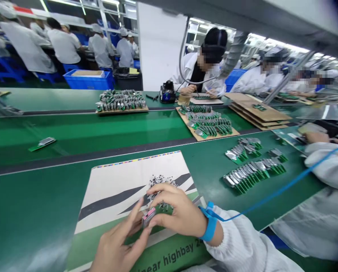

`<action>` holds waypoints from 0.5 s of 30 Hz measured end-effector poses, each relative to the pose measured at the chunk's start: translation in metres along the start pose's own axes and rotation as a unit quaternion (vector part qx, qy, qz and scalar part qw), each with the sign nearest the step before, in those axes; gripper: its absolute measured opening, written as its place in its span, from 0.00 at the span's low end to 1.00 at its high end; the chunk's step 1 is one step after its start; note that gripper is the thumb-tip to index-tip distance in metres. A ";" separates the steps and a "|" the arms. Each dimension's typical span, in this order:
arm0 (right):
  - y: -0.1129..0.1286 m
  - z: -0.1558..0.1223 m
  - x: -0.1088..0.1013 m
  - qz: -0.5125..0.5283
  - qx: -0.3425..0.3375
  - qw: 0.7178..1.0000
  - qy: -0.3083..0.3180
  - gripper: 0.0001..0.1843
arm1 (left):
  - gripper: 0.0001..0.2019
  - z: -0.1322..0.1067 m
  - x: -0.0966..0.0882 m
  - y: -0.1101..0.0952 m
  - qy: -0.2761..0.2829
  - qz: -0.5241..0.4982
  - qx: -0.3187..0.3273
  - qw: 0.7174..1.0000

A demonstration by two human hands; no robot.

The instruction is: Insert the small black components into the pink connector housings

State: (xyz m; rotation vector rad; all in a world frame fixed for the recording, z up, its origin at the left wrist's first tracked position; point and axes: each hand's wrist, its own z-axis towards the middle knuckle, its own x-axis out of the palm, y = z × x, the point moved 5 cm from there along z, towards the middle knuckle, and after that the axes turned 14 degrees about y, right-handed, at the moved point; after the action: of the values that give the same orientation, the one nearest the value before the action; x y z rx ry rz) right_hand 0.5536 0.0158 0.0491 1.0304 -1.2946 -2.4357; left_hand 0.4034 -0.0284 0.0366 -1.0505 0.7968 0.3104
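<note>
A small metal-cased module (148, 218) with a pink top face is held between my two hands, low over a printed cardboard sheet (101, 192). My left hand (120, 238) grips it from the left, thumb below and fingers behind. From the right, my right hand (180, 211) touches it with the thumb, the index finger bent close to its top edge. Whether a tiny part sits between those right fingertips is hidden. A pile of tiny black and silver parts (164, 181) lies on the sheet, partly behind my right hand.
Rows of green circuit boards with metal cases (253, 172) lie at the right. Beyond the belt edge stand loaded boards (122, 101) and stacked cardboard (259, 109). A lone board (42, 143) lies left. A blue cord (284, 185) runs from my wrist strap. Co-workers sit opposite and at right.
</note>
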 end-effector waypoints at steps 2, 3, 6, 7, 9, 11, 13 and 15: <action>0.002 0.004 -0.002 -0.005 -0.012 1.000 -0.003 0.11 | 0.32 0.000 0.003 0.011 0.015 -0.039 -0.032 0.999; 0.002 0.005 -0.006 -0.014 -0.006 1.000 -0.005 0.11 | 0.33 0.000 0.004 0.016 0.020 -0.058 -0.050 0.997; -0.006 -0.001 -0.037 -0.098 0.083 0.991 -0.041 0.08 | 0.34 -0.003 0.005 0.029 0.022 -0.090 -0.095 0.991; -0.012 -0.007 -0.056 -0.138 0.126 0.980 -0.065 0.07 | 0.34 -0.004 0.006 0.032 0.022 -0.090 -0.102 0.990; -0.028 -0.023 -0.098 -0.187 0.189 0.959 -0.100 0.08 | 0.33 -0.005 0.006 0.037 0.026 -0.077 -0.105 0.991; -0.051 -0.042 -0.143 -0.235 0.267 0.927 -0.120 0.08 | 0.32 -0.006 0.007 0.038 0.035 -0.064 -0.103 0.992; -0.075 -0.063 -0.184 -0.285 0.355 0.881 -0.126 0.07 | 0.32 -0.006 0.007 0.038 0.045 -0.060 -0.102 0.992; -0.097 -0.080 -0.214 -0.330 0.437 0.829 -0.117 0.10 | 0.31 -0.004 0.006 0.034 0.050 -0.057 -0.097 0.992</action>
State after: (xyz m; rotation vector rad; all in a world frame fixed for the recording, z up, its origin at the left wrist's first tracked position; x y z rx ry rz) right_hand 0.7785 0.1218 0.0467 1.6290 -2.6590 -2.4247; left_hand 0.3858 -0.0158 0.0094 -1.2983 0.8039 0.2433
